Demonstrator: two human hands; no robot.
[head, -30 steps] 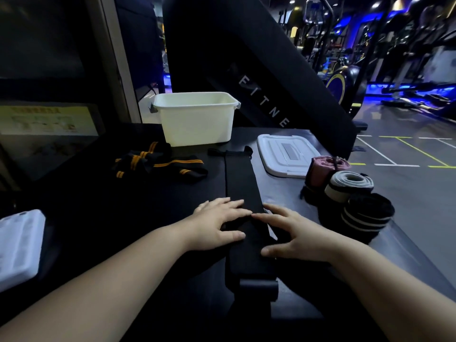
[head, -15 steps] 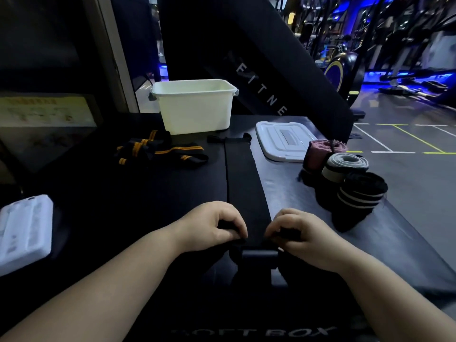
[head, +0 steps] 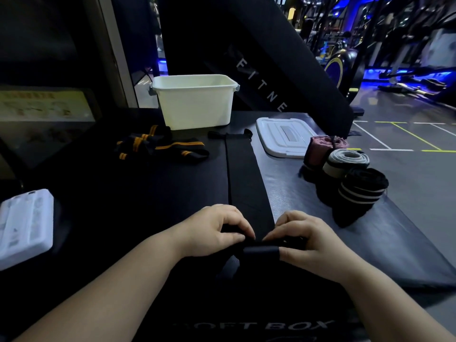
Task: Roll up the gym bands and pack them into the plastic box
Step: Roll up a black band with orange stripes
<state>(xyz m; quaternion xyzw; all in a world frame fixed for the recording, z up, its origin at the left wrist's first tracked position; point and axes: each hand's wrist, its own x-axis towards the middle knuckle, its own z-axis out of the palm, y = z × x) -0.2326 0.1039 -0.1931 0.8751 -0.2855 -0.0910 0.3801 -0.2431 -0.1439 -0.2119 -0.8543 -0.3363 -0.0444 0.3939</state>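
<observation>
I'm on the rolling step — left hand [head: 217, 230] and right hand [head: 303, 240] both pinch the black band [head: 244, 178] at its end farthest from the plastic box [head: 195, 104], the rest flat on the bench [head: 291, 188] — next, I reckon, a tight, even roll toward that box.

Light: dim; a blue glow [head: 404, 75] is seen far right.
Brightest: the plastic box [head: 195, 104].
Shadows: deep at left.
Edges: curved, slightly blurred.

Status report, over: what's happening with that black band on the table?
Left hand and right hand both pinch near end of black band, small roll started. Plastic box open, lid beside it. Nothing blocks the roll; three rolled bands stand right.
</observation>
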